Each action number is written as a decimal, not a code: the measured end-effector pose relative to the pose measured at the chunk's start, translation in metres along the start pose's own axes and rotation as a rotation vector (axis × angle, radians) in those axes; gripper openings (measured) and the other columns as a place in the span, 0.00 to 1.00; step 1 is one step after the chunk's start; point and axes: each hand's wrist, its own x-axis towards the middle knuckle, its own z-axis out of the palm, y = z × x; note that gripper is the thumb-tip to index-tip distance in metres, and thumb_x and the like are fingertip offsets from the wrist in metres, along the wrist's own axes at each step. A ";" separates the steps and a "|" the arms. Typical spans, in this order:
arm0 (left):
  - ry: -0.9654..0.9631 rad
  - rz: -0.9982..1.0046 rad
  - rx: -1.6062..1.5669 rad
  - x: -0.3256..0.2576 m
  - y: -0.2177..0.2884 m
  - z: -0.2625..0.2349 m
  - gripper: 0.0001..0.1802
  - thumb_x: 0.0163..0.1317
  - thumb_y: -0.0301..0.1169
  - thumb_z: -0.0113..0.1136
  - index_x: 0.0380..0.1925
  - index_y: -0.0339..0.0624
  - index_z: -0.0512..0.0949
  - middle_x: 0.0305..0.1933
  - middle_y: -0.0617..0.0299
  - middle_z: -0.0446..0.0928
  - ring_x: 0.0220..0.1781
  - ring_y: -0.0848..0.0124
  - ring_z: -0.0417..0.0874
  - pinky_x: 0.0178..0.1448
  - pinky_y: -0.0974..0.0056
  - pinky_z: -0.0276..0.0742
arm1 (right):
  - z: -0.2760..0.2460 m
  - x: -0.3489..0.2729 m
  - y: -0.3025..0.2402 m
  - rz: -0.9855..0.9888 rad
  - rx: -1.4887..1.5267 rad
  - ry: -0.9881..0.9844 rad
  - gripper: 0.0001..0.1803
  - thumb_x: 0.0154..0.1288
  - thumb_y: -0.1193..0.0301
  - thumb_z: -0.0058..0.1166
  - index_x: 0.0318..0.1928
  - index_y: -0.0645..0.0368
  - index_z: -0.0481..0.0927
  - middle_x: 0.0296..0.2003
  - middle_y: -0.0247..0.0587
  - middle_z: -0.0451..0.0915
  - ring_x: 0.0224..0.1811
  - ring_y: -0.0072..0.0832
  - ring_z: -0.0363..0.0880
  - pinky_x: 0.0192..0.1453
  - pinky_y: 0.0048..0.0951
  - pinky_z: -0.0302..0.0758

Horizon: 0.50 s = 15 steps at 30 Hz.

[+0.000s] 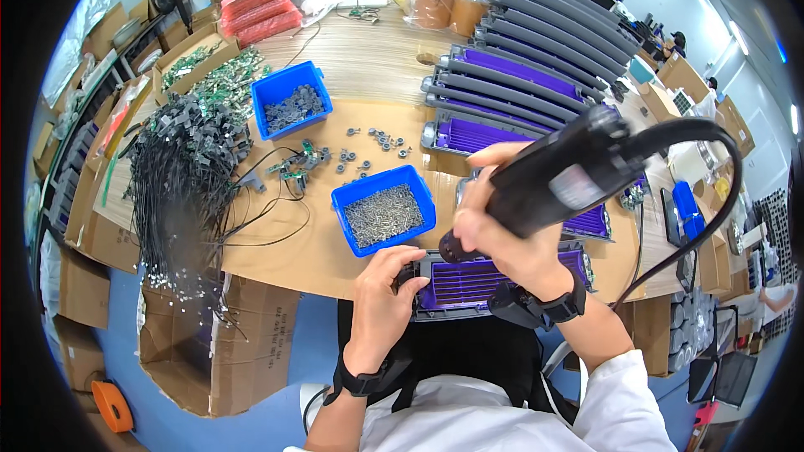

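A long grey housing with a purple slatted inside (461,283) lies across the table edge in front of me. At its left end, my left hand (381,293) grips it between thumb and fingers; a small dark piece shows there, partly hidden. My right hand (515,238) is wrapped round a black corded electric screwdriver (544,180), held tilted above the housing with its nose toward the left end. Whether its tip touches anything is hidden. Just beyond the left hand stands a blue bin of small screws (385,213).
Another blue bin (293,105) holds small dark round parts, with several loose ones (385,141) nearby. Black cables with connectors (180,192) and green circuit boards (234,75) pile up at left. Similar housings (536,59) line the far right. The screwdriver's cord (729,201) loops at right.
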 end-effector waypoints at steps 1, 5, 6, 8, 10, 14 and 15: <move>0.010 0.027 -0.010 0.000 -0.003 0.001 0.20 0.48 0.15 0.67 0.44 0.37 0.80 0.47 0.53 0.81 0.49 0.57 0.82 0.48 0.60 0.78 | 0.003 0.004 0.000 -0.017 0.062 0.015 0.22 0.56 0.83 0.64 0.52 0.67 0.72 0.25 0.32 0.78 0.25 0.16 0.77 0.30 0.19 0.74; 0.004 0.047 0.022 0.001 -0.001 -0.001 0.20 0.48 0.15 0.67 0.44 0.36 0.80 0.47 0.53 0.81 0.49 0.55 0.82 0.49 0.58 0.77 | 0.013 0.020 0.012 -0.043 0.012 0.076 0.23 0.57 0.84 0.59 0.53 0.66 0.69 0.24 0.35 0.77 0.23 0.20 0.76 0.30 0.23 0.74; 0.003 0.054 0.024 0.000 -0.001 -0.001 0.20 0.48 0.15 0.67 0.44 0.36 0.80 0.47 0.52 0.81 0.49 0.54 0.81 0.50 0.58 0.77 | 0.014 0.022 0.014 0.003 -0.057 0.071 0.24 0.56 0.85 0.56 0.53 0.64 0.66 0.23 0.37 0.75 0.22 0.24 0.74 0.32 0.28 0.74; -0.004 0.061 0.027 0.001 0.000 -0.001 0.19 0.48 0.14 0.66 0.44 0.35 0.79 0.47 0.52 0.80 0.50 0.53 0.81 0.51 0.57 0.77 | 0.018 0.025 0.024 0.031 -0.031 0.091 0.22 0.56 0.85 0.57 0.52 0.65 0.69 0.24 0.38 0.77 0.23 0.23 0.76 0.31 0.27 0.74; -0.019 0.060 0.026 0.002 0.002 0.001 0.20 0.48 0.14 0.66 0.44 0.35 0.79 0.47 0.51 0.80 0.50 0.52 0.80 0.52 0.56 0.76 | 0.019 0.027 0.030 0.046 -0.027 0.102 0.21 0.56 0.85 0.58 0.51 0.65 0.70 0.24 0.38 0.77 0.23 0.23 0.76 0.31 0.26 0.74; -0.014 0.067 0.046 0.002 0.001 0.000 0.19 0.48 0.11 0.64 0.43 0.34 0.79 0.46 0.53 0.79 0.49 0.57 0.81 0.51 0.61 0.77 | 0.020 0.029 0.037 0.036 -0.006 0.151 0.17 0.58 0.81 0.63 0.47 0.70 0.74 0.23 0.33 0.80 0.24 0.15 0.78 0.32 0.20 0.75; -0.018 0.063 0.036 0.002 0.001 0.000 0.20 0.48 0.12 0.64 0.43 0.34 0.78 0.46 0.52 0.79 0.49 0.54 0.80 0.52 0.58 0.76 | 0.019 0.029 0.038 0.039 -0.003 0.155 0.17 0.58 0.81 0.63 0.47 0.70 0.74 0.23 0.33 0.80 0.24 0.15 0.78 0.32 0.20 0.75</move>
